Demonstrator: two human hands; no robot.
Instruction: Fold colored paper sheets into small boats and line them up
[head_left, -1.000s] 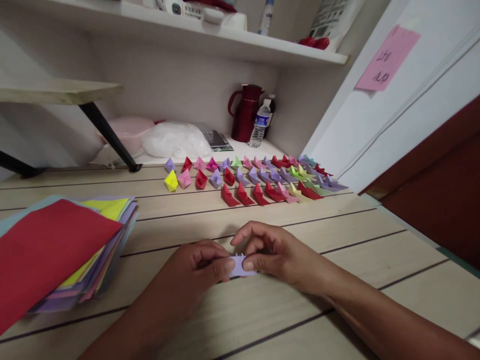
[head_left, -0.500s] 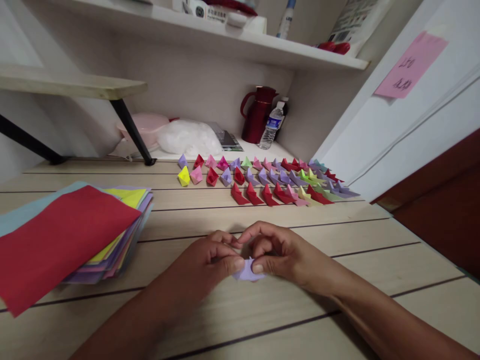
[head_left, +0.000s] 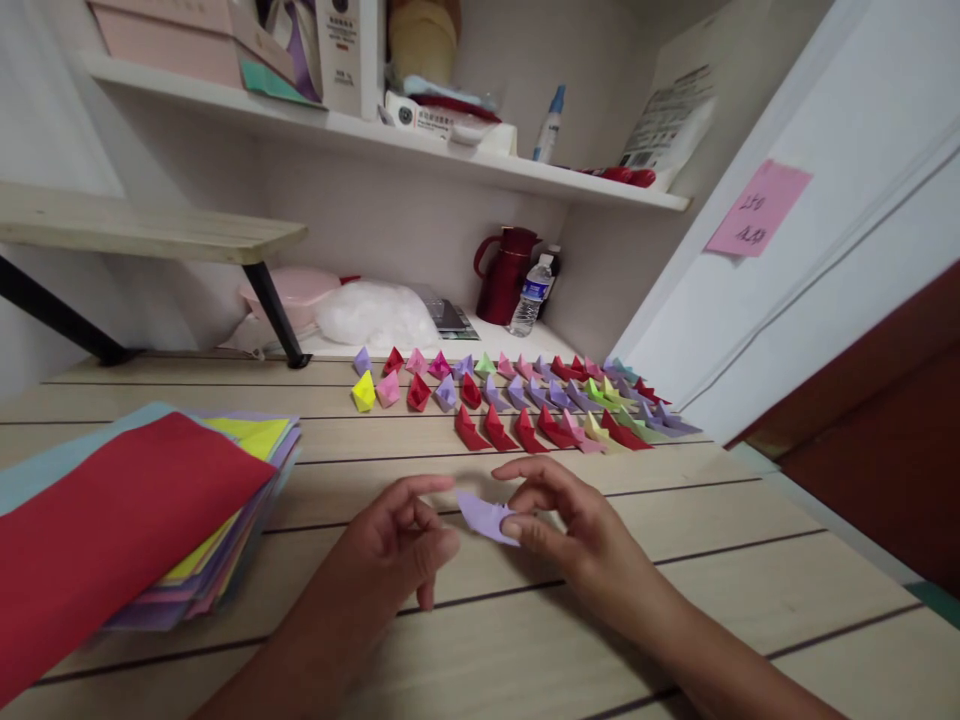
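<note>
A small lavender folded paper boat [head_left: 481,516] is pinched at its right end between the thumb and fingers of my right hand [head_left: 566,515]. It is held just above the wooden table [head_left: 675,620]. Just to the left of the paper is my left hand [head_left: 409,535], its thumb and index finger apart with nothing between them. Beyond both hands stand several finished paper boats in rows, among them a red boat [head_left: 470,430], a yellow boat [head_left: 364,392] and a light green boat [head_left: 485,365].
At the left lies a stack of coloured paper with a red sheet [head_left: 150,510] on top. A small raised shelf with a black leg [head_left: 277,315] stands behind it. At the back are a plastic bag [head_left: 379,315], a dark red jug [head_left: 506,275] and a water bottle [head_left: 531,297].
My left hand has let go of the lavender paper and moved left, its fingers spreading. My right hand still holds the paper, now tilted. The view has tipped upward, showing more of the upper shelf.
</note>
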